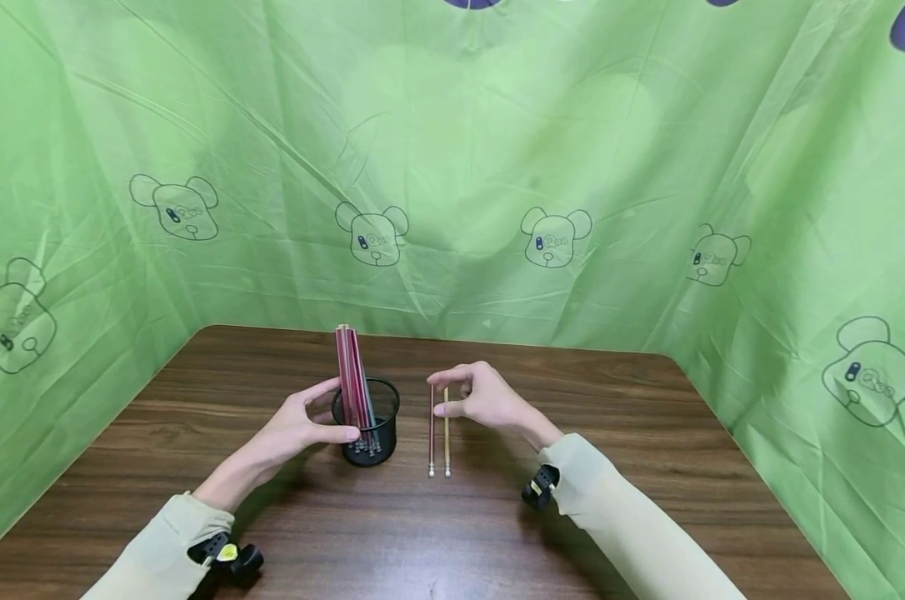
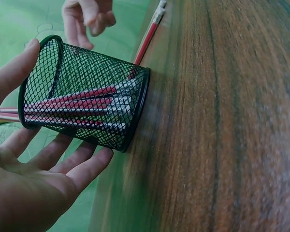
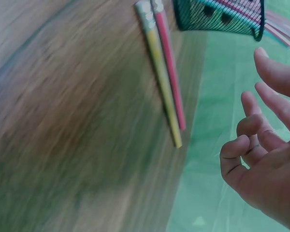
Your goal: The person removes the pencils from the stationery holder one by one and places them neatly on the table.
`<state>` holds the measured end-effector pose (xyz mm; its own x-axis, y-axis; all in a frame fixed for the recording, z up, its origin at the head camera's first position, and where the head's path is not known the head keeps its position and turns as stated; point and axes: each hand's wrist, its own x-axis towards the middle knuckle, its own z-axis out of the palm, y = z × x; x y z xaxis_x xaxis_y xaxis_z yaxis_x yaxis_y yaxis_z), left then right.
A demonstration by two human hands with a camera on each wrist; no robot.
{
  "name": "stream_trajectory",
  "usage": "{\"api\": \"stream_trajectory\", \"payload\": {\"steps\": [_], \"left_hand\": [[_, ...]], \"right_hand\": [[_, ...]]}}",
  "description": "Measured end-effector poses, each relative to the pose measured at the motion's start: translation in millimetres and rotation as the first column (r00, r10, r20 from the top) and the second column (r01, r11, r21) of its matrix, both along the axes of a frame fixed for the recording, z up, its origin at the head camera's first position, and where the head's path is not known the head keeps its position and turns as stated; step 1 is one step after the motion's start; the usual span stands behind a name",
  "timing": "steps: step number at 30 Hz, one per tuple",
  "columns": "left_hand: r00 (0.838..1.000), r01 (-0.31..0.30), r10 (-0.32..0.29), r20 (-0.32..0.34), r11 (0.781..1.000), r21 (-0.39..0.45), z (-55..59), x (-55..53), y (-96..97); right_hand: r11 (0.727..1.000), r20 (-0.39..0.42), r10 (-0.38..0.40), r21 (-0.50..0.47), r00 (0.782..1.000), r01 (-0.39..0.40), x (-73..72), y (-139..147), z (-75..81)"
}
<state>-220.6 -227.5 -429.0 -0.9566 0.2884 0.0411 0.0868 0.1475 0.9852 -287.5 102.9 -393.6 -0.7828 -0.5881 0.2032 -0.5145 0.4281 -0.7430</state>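
Observation:
My left hand (image 1: 297, 427) holds a black mesh pencil cup (image 1: 381, 443), thumb on the near side of its rim and fingers round the other side. A bundle of mostly red-striped pencils (image 1: 353, 375) leans in the cup, eraser ends down and tops sticking out above the rim. To the cup's right, a red pencil (image 1: 432, 446) and a yellow pencil (image 1: 447, 446) lie side by side on the table, erasers towards me. Over their far ends hovers my right hand (image 1: 486, 400), thumb and forefinger apart; the right wrist view shows this hand (image 3: 266, 159) holding nothing.
Everything stands on a dark brown wooden table (image 1: 332, 533). Behind and at both sides hangs a green cloth (image 1: 452, 150) printed with bear heads. Each wrist carries a small black camera, one (image 1: 540, 487) on the right and one (image 1: 227, 557) on the left.

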Motion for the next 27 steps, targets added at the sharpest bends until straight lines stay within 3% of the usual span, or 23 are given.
{"api": "stream_trajectory", "payload": {"steps": [15,27], "left_hand": [[1.0,0.004,-0.004,0.01,1.0,0.0,-0.8,-1.4,0.5],[1.0,0.004,-0.004,0.015,1.0,-0.013,-2.7,-3.4,0.2]], "right_hand": [[0.998,-0.018,0.038,-0.055,0.999,-0.039,1.4,-44,17.9],[0.998,-0.025,0.01,-0.058,1.0,-0.012,-3.8,-78,22.8]]}}
